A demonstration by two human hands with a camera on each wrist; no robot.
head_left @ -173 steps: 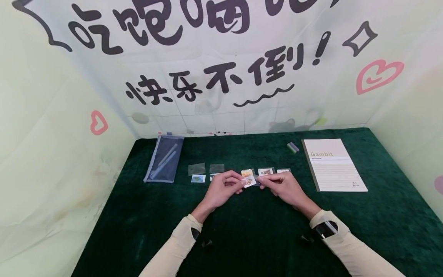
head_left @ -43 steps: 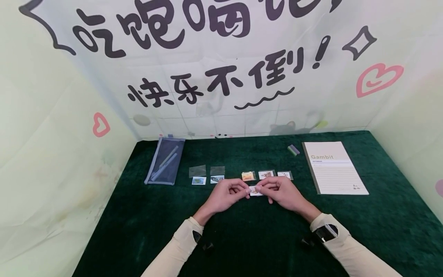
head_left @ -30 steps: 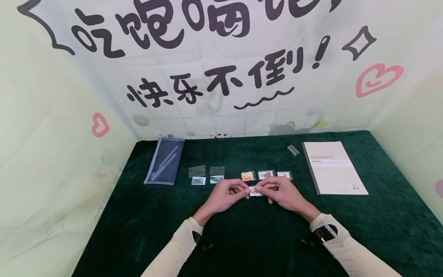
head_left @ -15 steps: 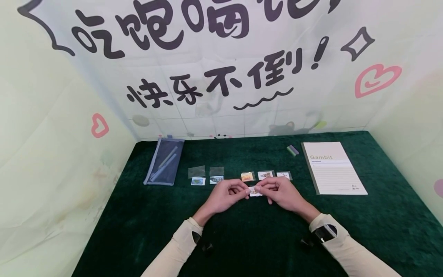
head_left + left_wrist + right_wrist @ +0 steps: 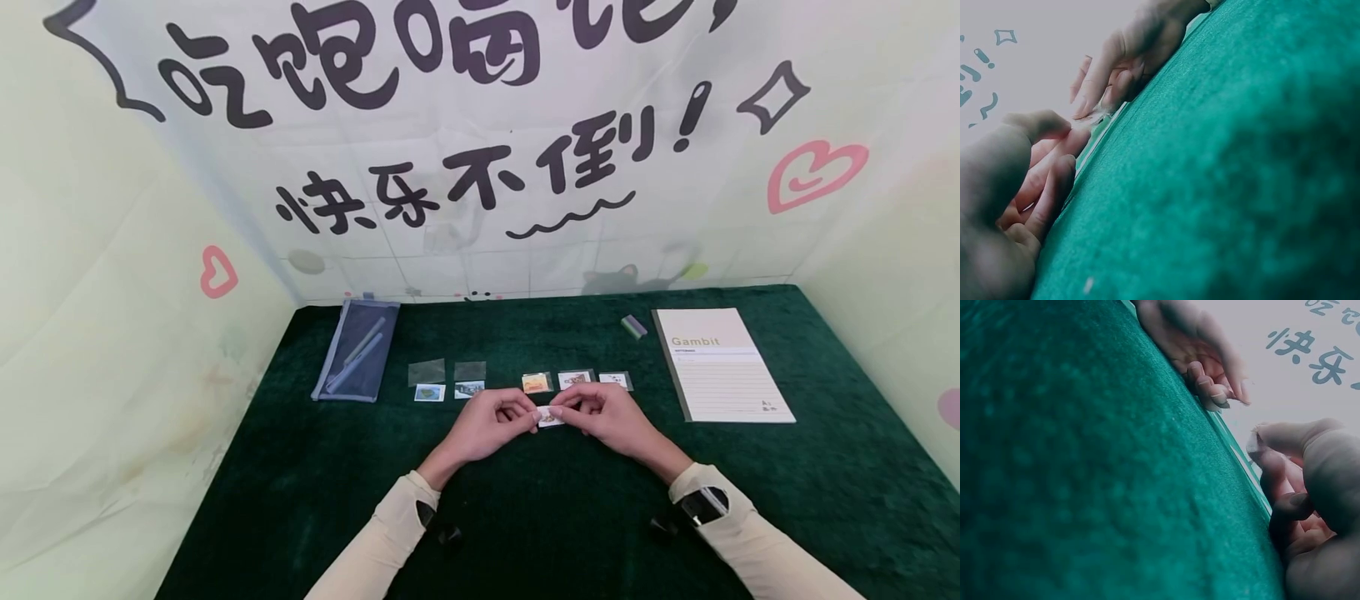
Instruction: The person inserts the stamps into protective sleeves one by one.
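Between my two hands in the head view is a small white-bordered stamp [image 5: 550, 417] with a printed picture. My left hand [image 5: 491, 425] pinches its left edge between thumb and fingers. At the upper right edge my right hand [image 5: 611, 417] pinches with thumb and forefinger. A bit of pale, clear film [image 5: 1253, 441] shows at the right fingertips in the right wrist view; how it meets the stamp is unclear. Just beyond my hands lie an orange stamp [image 5: 536, 383], a second stamp [image 5: 575, 379] and a third stamp [image 5: 614, 380], each in a clear sleeve.
On the left, a blue-picture stamp [image 5: 430, 392] and a landscape stamp [image 5: 469, 389] lie below a clear sleeve [image 5: 427, 372] and another sleeve [image 5: 470, 370]. A blue mesh pouch [image 5: 356, 350] holds pens. At right are a notebook [image 5: 723, 367] and a small striped block [image 5: 633, 326].
Since the earliest frame, both hands have drawn the stamp back from the row toward my body and levelled it. Over the last half second, the right fingertips have shifted slightly left along its edge.
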